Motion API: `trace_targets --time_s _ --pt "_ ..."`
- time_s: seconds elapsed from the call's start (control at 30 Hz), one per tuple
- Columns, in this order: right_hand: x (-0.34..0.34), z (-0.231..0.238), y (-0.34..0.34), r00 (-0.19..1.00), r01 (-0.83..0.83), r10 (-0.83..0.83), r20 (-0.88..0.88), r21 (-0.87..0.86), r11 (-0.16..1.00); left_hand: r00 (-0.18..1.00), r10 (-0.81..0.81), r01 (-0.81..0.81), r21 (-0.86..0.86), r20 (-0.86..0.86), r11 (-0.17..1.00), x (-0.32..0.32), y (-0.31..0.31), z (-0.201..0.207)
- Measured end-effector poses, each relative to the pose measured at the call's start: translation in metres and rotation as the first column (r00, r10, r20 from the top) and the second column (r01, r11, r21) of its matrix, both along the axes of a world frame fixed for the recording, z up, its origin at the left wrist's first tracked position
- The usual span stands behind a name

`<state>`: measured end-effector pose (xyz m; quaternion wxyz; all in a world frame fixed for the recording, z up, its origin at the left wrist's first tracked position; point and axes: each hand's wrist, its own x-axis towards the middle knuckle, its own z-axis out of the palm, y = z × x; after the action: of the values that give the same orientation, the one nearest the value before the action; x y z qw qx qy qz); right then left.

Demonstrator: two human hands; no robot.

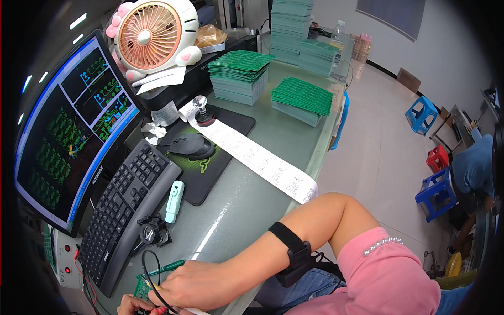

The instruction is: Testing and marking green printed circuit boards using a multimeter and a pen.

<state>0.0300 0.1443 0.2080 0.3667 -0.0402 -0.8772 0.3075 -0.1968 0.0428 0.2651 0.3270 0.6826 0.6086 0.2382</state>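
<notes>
At the lower left, both hands are close together over a small green circuit board (142, 289) on the desk. My right hand (195, 285) is closed, its fingertips curled down and mostly hidden. My left hand (132, 304) shows only in part at the lower edge, fingers bent and pressed together. Small red parts (159, 311) show between the hands; which hand holds them is unclear. A black cable (144, 261) loops over the board and passes in front of my right fingers. Just beyond my right hand lies a green pen-shaped tool (172, 266).
Left stand a monitor (58, 142) and keyboard (123, 210). A mint-coloured handheld item (175, 202), mouse (191, 146) and stamp (203, 114) lie ahead. A paper strip (252, 155) crosses the desk. Stacked green boards (302, 97) and a fan (144, 37) stand farther back.
</notes>
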Motion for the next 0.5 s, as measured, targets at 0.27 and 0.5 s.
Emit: trace_targets --time_s 0.27,0.5 --pt "0.0010 -0.0009 0.0001 1.000 -0.010 0.011 0.006 -0.009 1.000 1.000 0.004 -0.004 -0.012 0.012 1.000 0.0007 0.0003 0.0004" --pt "-0.0004 0.0003 -0.0015 0.998 -0.044 0.040 -0.047 -0.087 0.995 0.996 -0.062 0.066 0.055 -0.064 0.996 0.0008 0.0015 0.0032"
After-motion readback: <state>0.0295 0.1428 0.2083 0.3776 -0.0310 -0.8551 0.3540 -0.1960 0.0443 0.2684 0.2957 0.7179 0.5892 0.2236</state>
